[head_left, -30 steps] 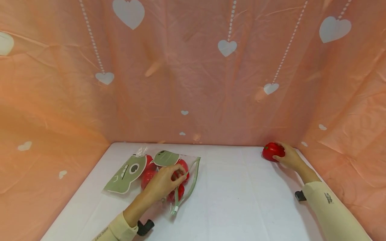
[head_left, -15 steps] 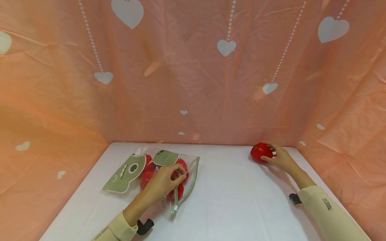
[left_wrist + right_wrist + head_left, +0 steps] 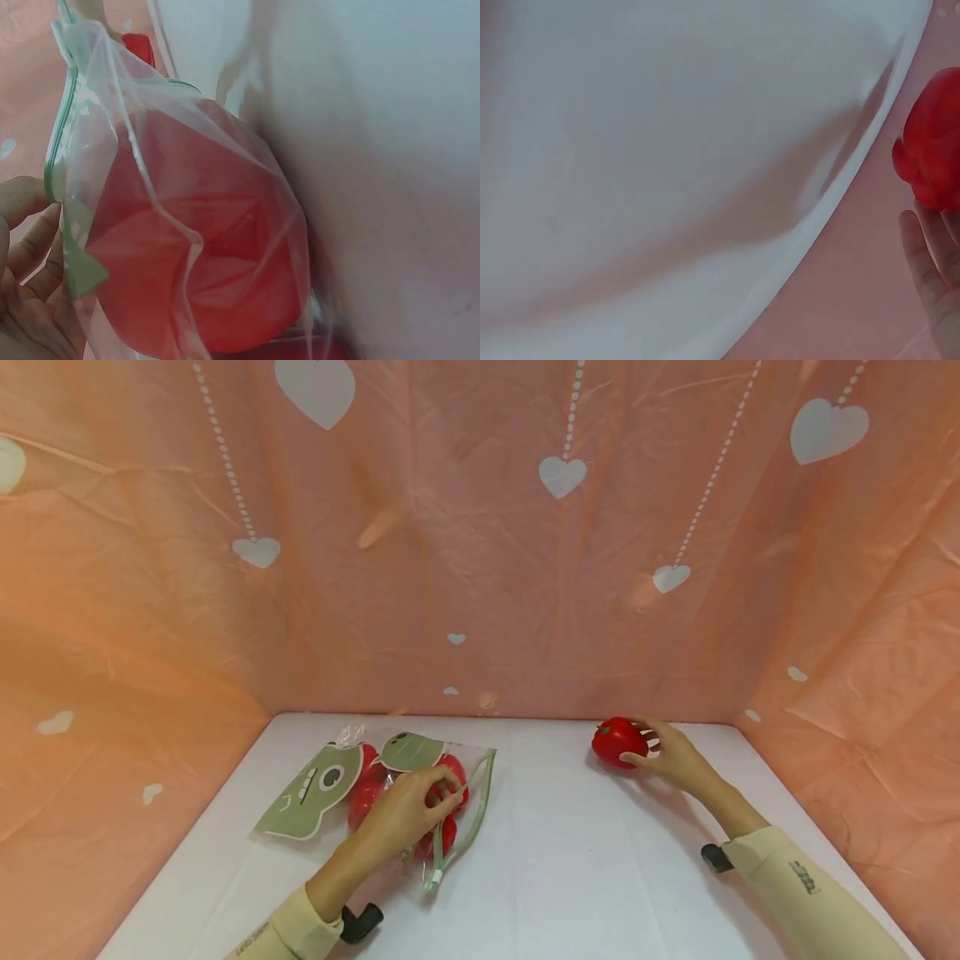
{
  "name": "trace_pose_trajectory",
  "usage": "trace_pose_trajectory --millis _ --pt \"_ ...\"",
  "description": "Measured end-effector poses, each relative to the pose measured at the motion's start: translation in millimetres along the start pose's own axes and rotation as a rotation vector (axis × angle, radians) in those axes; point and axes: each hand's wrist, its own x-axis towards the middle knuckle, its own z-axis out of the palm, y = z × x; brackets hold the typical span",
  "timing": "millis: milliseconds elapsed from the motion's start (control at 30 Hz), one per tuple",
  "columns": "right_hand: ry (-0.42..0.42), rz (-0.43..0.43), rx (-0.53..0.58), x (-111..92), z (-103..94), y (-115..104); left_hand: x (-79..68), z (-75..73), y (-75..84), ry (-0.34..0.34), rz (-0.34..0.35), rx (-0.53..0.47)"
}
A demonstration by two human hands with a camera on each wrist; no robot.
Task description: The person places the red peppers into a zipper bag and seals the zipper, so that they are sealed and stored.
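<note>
My right hand [image 3: 670, 758] grips a red bell pepper [image 3: 619, 742] with a green stem, at the back right of the table. In the right wrist view the pepper [image 3: 936, 142] shows at the right edge, above the fingers [image 3: 922, 259]. At the left, a clear zip bag [image 3: 486, 793] with a green cartoon print lies on the table, several red peppers inside it. My left hand [image 3: 408, 810] pinches the green zip edge of its mouth, which gapes to the right. Close up in the left wrist view, a red pepper [image 3: 202, 247] fills the bag beside my left fingers [image 3: 30, 247].
A white cloth covers the table [image 3: 555, 860]. Peach curtains [image 3: 510, 610] with white hearts hang behind and at both sides, right against the table's edges. Black wrist mounts [image 3: 362, 924] stick out under both cuffs.
My right hand has carried the red pepper leftward along the back of the table, nearer to the bag. The left hand and the bag have stayed in place.
</note>
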Motion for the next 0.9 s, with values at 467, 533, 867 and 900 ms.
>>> trace_pose_trajectory --millis 467,533,867,900 --pt "0.008 -0.112 0.034 1.8 31.1 -31.0 0.3 -0.4 -0.3 0.000 -0.012 -0.004" --pt "0.002 -0.110 0.036 1.7 35.1 -37.0 0.6 -0.1 -0.6 0.006 0.002 -0.001" --pt "-0.064 -0.098 0.059 0.4 53.1 -68.5 1.2 1.0 -2.2 0.017 0.031 -0.004" --pt "-0.071 -0.102 0.060 0.3 54.7 -71.5 1.3 1.0 -2.1 0.018 0.030 -0.006"
